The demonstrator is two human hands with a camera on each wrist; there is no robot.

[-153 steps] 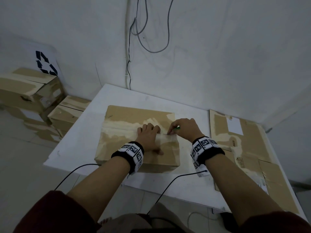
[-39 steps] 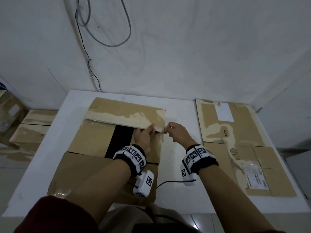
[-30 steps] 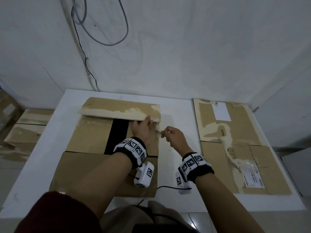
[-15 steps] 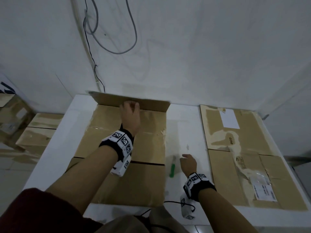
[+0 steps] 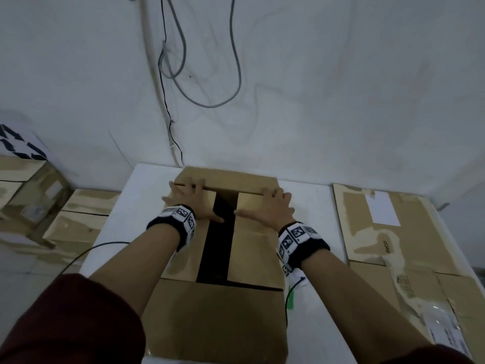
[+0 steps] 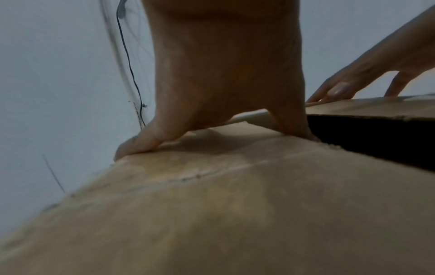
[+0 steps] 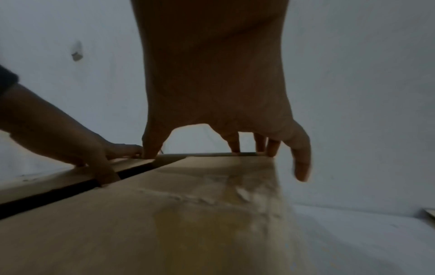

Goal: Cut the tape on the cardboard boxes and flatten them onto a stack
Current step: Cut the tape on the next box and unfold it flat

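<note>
I am in the flattening step. The open brown cardboard box [image 5: 220,258] lies in the middle of the white table [image 5: 126,206], its long flaps thrown outward and a dark gap showing between the two short inner flaps. My left hand [image 5: 193,203] presses flat on the short flap left of that gap, fingers straight and spread, tips at the fold of the far flap. My right hand [image 5: 270,208] does the same on the flap right of the gap; neither grasps anything. A green-handled cutter [image 5: 290,298] lies on the table just right of the box, mostly hidden by my right wrist. The stack of flattened brown cardboard [image 5: 388,232] lies further right of the box. Next, I judge, the box needs collapsing along its side creases, perhaps after cutting its underside tape, which I cannot see, then carrying right onto the stack.
</note>
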